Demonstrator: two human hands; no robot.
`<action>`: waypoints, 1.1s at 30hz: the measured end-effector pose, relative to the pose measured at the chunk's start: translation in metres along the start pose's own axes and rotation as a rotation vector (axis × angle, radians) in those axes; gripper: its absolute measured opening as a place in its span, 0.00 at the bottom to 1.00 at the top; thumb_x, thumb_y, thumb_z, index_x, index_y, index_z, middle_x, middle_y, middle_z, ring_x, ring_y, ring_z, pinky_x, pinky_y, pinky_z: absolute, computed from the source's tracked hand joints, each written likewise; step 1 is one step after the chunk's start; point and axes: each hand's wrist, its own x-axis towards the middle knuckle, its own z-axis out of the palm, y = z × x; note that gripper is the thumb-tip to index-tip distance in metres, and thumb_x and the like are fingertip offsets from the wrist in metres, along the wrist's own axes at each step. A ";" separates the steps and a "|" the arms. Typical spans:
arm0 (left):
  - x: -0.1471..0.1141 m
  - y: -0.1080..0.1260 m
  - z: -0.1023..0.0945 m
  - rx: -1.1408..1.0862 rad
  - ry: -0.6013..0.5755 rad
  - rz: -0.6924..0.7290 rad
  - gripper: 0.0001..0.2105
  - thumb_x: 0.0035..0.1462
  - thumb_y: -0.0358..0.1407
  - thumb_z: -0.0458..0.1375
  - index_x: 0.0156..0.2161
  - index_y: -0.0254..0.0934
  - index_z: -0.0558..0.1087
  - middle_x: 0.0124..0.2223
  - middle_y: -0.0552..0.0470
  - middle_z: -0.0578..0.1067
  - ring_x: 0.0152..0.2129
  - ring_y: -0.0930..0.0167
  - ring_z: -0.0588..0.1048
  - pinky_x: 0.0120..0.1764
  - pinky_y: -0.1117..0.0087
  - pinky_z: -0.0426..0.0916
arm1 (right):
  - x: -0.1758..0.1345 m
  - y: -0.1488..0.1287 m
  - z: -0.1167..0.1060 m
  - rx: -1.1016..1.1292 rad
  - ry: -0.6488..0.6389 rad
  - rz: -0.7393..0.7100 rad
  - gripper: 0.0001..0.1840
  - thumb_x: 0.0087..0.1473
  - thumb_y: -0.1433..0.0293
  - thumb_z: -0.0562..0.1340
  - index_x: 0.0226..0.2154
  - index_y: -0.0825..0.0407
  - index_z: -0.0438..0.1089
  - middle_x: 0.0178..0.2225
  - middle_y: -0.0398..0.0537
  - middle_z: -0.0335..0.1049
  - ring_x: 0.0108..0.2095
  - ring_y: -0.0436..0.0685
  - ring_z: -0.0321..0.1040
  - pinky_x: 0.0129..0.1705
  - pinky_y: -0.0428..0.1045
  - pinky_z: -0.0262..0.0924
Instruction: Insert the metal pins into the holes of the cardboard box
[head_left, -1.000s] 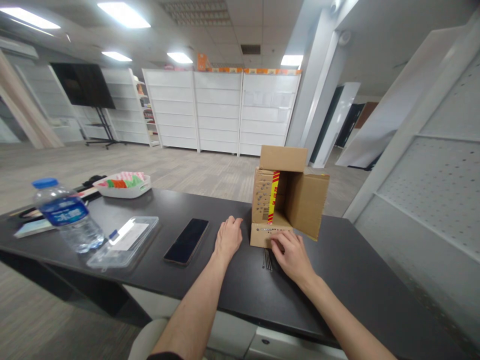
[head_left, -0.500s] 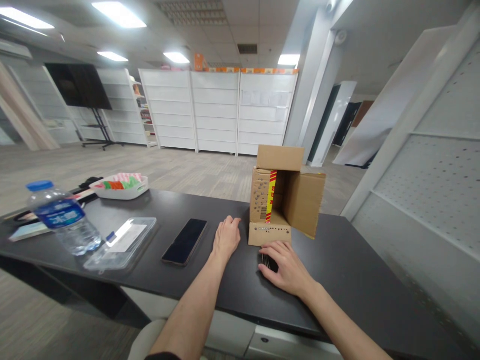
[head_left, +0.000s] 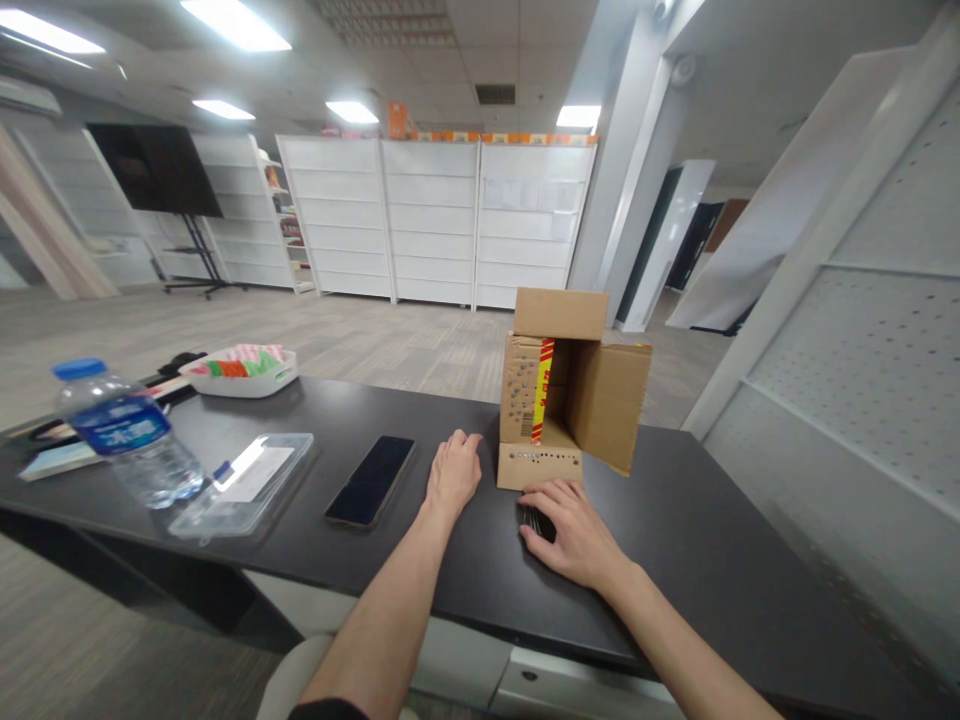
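My left hand [head_left: 454, 470] rests on the dark desk [head_left: 315, 400] with its fingers curled in and the thumb lying towards the box; nothing shows in it. To its right, an opened cardboard box [head_left: 520, 385] lies on its side, its opening facing me, with a yellow and red tape strip and rows of small holes or studs. My right hand [head_left: 574, 530] is arched low over the desktop by the box's front flap [head_left: 538, 468]. Several thin, shiny pin-like pieces [head_left: 532, 520] span the dark gap between its thumb and index finger; the palm hides the rest.
Left of my left hand lies a phone [head_left: 371, 482], then a clear plastic case [head_left: 251, 490] and a water bottle [head_left: 127, 430]. A white basket [head_left: 251, 384] with colourful packets stands behind them. A perforated white panel [head_left: 862, 350] rises along the right.
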 end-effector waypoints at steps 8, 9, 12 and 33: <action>0.000 -0.001 0.001 -0.004 -0.003 -0.004 0.19 0.63 0.28 0.46 0.55 0.40 0.70 0.46 0.47 0.72 0.42 0.68 0.74 0.48 0.67 0.65 | 0.000 -0.001 -0.001 -0.023 -0.013 -0.004 0.14 0.54 0.67 0.63 0.45 0.49 0.71 0.46 0.50 0.73 0.46 0.61 0.66 0.52 0.57 0.54; 0.000 -0.001 0.001 -0.005 -0.001 -0.004 0.18 0.63 0.28 0.46 0.55 0.41 0.70 0.46 0.47 0.72 0.42 0.68 0.74 0.48 0.67 0.65 | 0.000 -0.001 -0.001 -0.024 -0.011 -0.005 0.14 0.54 0.67 0.63 0.45 0.49 0.71 0.46 0.50 0.73 0.46 0.61 0.66 0.52 0.57 0.54; 0.000 -0.001 0.003 -0.006 0.009 -0.001 0.18 0.63 0.28 0.47 0.55 0.40 0.70 0.46 0.47 0.71 0.42 0.68 0.74 0.49 0.67 0.65 | 0.001 -0.001 -0.001 -0.025 -0.007 -0.007 0.14 0.54 0.68 0.62 0.45 0.49 0.71 0.45 0.50 0.73 0.46 0.61 0.66 0.51 0.57 0.55; 0.000 -0.002 0.004 0.002 0.017 0.001 0.18 0.63 0.28 0.47 0.55 0.41 0.70 0.45 0.47 0.71 0.42 0.68 0.74 0.48 0.67 0.66 | 0.002 -0.001 0.000 -0.005 0.044 -0.032 0.08 0.63 0.69 0.56 0.42 0.50 0.71 0.41 0.50 0.76 0.43 0.60 0.68 0.47 0.56 0.57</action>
